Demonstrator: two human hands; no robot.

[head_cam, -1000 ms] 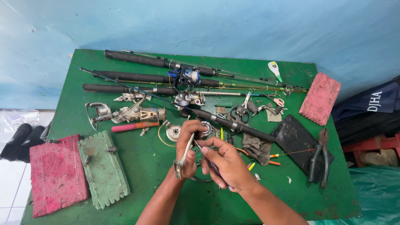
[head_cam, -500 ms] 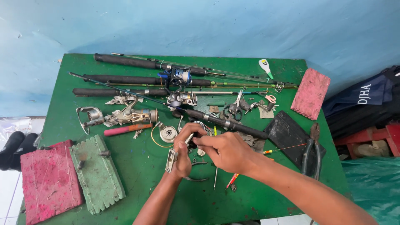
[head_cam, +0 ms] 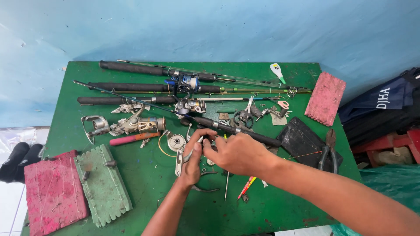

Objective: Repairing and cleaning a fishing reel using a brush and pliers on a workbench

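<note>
This is a small fishing-tackle repair workshop. A scuffed green worktop (head_cam: 280, 209) stands against a plain blue wall (head_cam: 210, 30) and is crowded with fishing rods (head_cam: 131, 68), spinning reels (head_cam: 131, 124) and loose reel parts. Tools lie among them: pliers (head_cam: 327, 150), scissors (head_cam: 247, 109) and a red-handled screwdriver (head_cam: 133, 138). Worn foam line-winding blocks, pink (head_cam: 52, 194) and green (head_cam: 103, 185), sit at the edges.

Left hand (head_cam: 192, 162) pinches a shiny metal reel part (head_cam: 183, 155); just beyond the hands, matt black foam rod grip (head_cam: 236, 130); underneath, scuffed green painted table (head_cam: 144, 175).
</note>
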